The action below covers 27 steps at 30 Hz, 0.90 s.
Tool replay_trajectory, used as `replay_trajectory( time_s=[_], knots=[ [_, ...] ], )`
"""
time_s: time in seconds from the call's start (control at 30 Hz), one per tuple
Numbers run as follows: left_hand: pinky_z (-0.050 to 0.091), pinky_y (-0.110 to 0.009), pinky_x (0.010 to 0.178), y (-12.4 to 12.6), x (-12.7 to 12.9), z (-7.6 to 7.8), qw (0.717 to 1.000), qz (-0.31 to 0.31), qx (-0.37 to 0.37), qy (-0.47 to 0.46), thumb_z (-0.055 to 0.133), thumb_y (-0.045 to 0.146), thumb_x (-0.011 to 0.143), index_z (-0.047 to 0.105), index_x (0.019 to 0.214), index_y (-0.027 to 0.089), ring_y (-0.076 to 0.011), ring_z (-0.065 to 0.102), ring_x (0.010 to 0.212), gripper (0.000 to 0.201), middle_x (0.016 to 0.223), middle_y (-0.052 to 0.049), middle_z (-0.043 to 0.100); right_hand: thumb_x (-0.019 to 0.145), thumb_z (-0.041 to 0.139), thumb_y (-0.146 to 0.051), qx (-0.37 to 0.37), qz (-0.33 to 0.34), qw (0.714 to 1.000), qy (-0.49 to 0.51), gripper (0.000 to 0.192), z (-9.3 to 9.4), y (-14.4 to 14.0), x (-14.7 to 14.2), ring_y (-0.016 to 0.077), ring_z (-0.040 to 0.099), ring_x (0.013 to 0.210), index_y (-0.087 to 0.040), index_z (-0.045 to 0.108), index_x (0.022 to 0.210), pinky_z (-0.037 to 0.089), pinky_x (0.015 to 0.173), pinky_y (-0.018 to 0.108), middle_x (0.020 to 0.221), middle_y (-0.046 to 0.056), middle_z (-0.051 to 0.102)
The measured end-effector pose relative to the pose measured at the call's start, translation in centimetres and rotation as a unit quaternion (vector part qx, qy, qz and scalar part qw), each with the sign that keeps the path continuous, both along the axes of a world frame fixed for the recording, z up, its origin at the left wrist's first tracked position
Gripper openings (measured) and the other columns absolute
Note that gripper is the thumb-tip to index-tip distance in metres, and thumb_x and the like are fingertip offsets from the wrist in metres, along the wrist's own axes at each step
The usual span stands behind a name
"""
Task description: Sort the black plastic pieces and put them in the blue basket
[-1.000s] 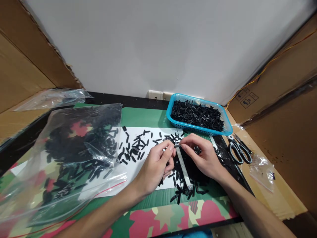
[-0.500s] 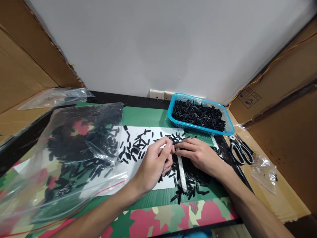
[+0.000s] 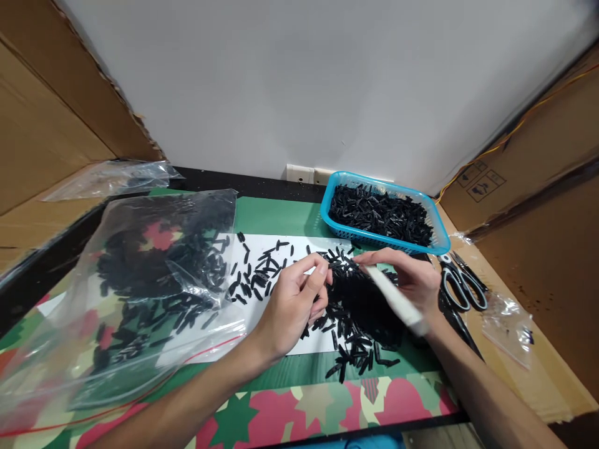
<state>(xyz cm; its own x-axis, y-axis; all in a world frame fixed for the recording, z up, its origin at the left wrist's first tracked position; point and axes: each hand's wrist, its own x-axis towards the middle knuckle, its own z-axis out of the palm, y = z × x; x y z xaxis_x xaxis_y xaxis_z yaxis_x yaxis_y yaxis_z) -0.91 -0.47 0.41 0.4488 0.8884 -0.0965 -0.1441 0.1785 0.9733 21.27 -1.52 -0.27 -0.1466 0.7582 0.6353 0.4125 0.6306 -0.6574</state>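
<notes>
Left hand (image 3: 292, 305) pinches 1 black piece (image 3: 333, 265), right hand (image 3: 412, 280) holds a white strip (image 3: 395, 299); keep both grips firm and aligned.

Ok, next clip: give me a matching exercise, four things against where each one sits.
Things:
1. blue basket
2. scissors
3. clear plastic bag
4. white strip

Places:
A. in the right hand
B. left side of the table, part filled with black pieces
C. far right of the mat, near the wall, full of black pieces
D. flat on the table, right of the right hand

Pairs: 1-C, 2-D, 3-B, 4-A
</notes>
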Motion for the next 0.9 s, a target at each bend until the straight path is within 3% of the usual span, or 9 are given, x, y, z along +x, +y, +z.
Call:
replay_trajectory(
  time_s=[0.1, 0.2, 0.33, 0.47, 0.9],
  knots=[
    [0.031, -0.013, 0.041, 0.0, -0.1, 0.0, 1.0, -0.002, 0.005, 0.002, 0.055, 0.055, 0.104, 0.053, 0.087, 0.022, -0.0041, 0.032, 0.04, 0.038, 0.049, 0.011, 0.04, 0.095, 0.074, -0.012, -0.045, -0.023, 0.992, 0.115, 0.013, 0.2, -0.2, -0.2, 0.0238, 0.082, 0.092, -0.023, 0.074, 0.101, 0.069, 0.081, 0.036, 0.1, 0.005, 0.084],
    [0.03, -0.013, 0.041, -0.1, -0.1, -0.1, 1.0, -0.009, 0.008, -0.003, 0.056, 0.055, 0.104, 0.053, 0.087, 0.021, -0.0038, 0.032, 0.042, 0.038, 0.05, 0.011, 0.041, 0.094, 0.076, -0.012, -0.035, -0.031, 0.988, 0.144, 0.011, 0.1, -0.1, -0.4, 0.0257, 0.083, 0.097, -0.023, 0.073, 0.097, 0.069, 0.082, 0.038, 0.098, 0.005, 0.084],
    [0.028, -0.014, 0.041, -0.2, 0.0, -0.2, 1.0, -0.023, -0.005, -0.017, 0.058, 0.053, 0.103, 0.05, 0.084, 0.021, -0.0041, 0.032, 0.043, 0.038, 0.05, 0.011, 0.04, 0.09, 0.081, -0.01, -0.001, -0.057, 0.99, 0.127, 0.015, 0.3, -0.3, -0.5, 0.0249, 0.083, 0.086, -0.022, 0.075, 0.096, 0.07, 0.076, 0.037, 0.093, 0.005, 0.084],
    [0.025, -0.016, 0.042, -0.2, 0.0, -0.3, 1.0, -0.028, -0.001, -0.013, 0.058, 0.053, 0.103, 0.05, 0.083, 0.021, -0.0045, 0.031, 0.043, 0.039, 0.051, 0.011, 0.038, 0.084, 0.084, -0.005, 0.029, -0.038, 0.994, 0.103, 0.023, 0.5, -1.2, -0.8, 0.0255, 0.084, 0.08, -0.023, 0.073, 0.094, 0.071, 0.07, 0.035, 0.088, 0.004, 0.085],
    [0.028, -0.022, 0.051, -0.8, 0.0, 0.4, 0.988, 0.004, 0.109, 0.109, 0.05, 0.048, 0.108, 0.056, 0.087, 0.02, -0.0076, 0.036, 0.052, 0.036, 0.056, 0.009, 0.04, 0.089, 0.076, -0.004, 0.007, 0.043, 0.999, -0.018, 0.025, -0.1, -1.4, -0.7, 0.0251, 0.083, 0.102, -0.023, 0.068, 0.102, 0.067, 0.076, 0.029, 0.116, 0.007, 0.084]
  ],
)
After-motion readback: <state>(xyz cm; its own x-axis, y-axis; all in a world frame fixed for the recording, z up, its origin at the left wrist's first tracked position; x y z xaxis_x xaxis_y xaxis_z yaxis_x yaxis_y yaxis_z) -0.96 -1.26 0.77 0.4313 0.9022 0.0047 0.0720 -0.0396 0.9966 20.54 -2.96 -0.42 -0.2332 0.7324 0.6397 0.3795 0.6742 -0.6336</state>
